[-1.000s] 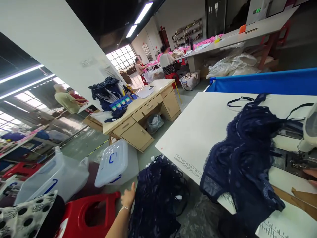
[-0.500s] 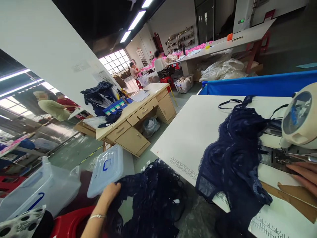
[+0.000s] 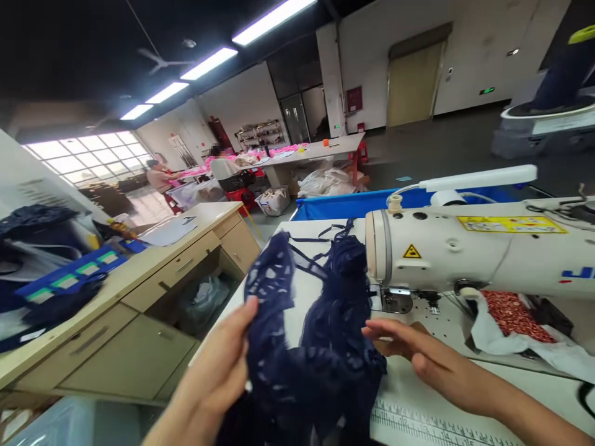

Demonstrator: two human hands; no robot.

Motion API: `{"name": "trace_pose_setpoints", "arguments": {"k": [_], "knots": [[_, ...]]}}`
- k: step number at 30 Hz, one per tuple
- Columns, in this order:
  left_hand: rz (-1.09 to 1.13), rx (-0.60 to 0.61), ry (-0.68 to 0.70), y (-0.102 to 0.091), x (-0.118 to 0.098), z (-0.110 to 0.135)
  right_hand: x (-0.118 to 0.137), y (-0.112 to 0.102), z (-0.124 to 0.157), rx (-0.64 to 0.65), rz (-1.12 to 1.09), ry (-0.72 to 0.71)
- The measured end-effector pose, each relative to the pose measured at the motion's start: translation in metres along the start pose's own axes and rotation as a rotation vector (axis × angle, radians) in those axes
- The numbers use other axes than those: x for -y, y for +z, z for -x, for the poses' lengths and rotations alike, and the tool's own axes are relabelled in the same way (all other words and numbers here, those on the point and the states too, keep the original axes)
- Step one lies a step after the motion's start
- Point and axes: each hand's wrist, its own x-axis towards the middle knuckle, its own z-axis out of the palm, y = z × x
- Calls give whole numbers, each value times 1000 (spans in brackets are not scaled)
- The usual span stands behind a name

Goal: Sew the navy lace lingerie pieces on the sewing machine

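Observation:
My left hand [image 3: 222,365] grips a dark navy lace garment [image 3: 272,328] by its left edge, with the thumb on top. This garment is raised at the table's front edge, and its lower part is blurred. Behind it, a second navy lace garment [image 3: 341,291] with thin straps lies on the white sewing table [image 3: 413,402]. My right hand [image 3: 432,362] hovers at the right of the garments, fingers stretched out and holding nothing. Whether its fingertips touch the cloth I cannot tell. Just beyond that hand stands a white sewing machine [image 3: 446,248].
A ruler strip [image 3: 418,427] runs along the table's front. Red patterned cloth [image 3: 515,316] lies under the machine arm. To the left stands a beige desk [image 3: 130,353] with a blue label tray [image 3: 79,275]. Behind the table is a blue cloth bin [image 3: 320,207]. Two people sit farther back.
The view has swung right. My left hand has lifted its navy lace garment from beside the table up to the table's edge. My right hand has moved away from the needle area towards the garments.

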Motion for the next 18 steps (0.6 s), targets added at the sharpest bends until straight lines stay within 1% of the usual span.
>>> {"name": "trace_pose_setpoints", "arguments": {"k": [1, 3, 4, 6, 8, 9, 11, 13, 15, 16, 17, 18], "knots": [[2, 45, -74, 16, 16, -6, 1, 3, 2, 26, -46, 9], [22, 122, -129, 40, 49, -19, 2, 7, 3, 67, -55, 77], [42, 149, -104, 49, 63, -26, 3, 8, 2, 57, -32, 131], [61, 183, 6, 59, 84, -43, 3, 8, -2, -4, 22, 243], [50, 196, 107, 63, 91, -63, 4, 6, -6, -47, 38, 325], [47, 191, 141, 64, 89, -73, 3, 5, -7, -40, 32, 343], [50, 160, 169, 65, 74, -94, 2, 5, -7, 15, 14, 354], [48, 112, 186, 65, 52, -111, 0, 6, -7, 65, 26, 324], [41, 70, 200, 67, 28, -123, -4, 9, -10, 48, 43, 282], [49, 48, 254, 69, 17, -127, -7, 9, -12, 6, 43, 257], [57, 21, 388, 72, 8, -129, -11, 9, -16, -53, 42, 236], [48, -8, 597, 76, 0, -131, -16, 8, -20, -120, 48, 223]]}}
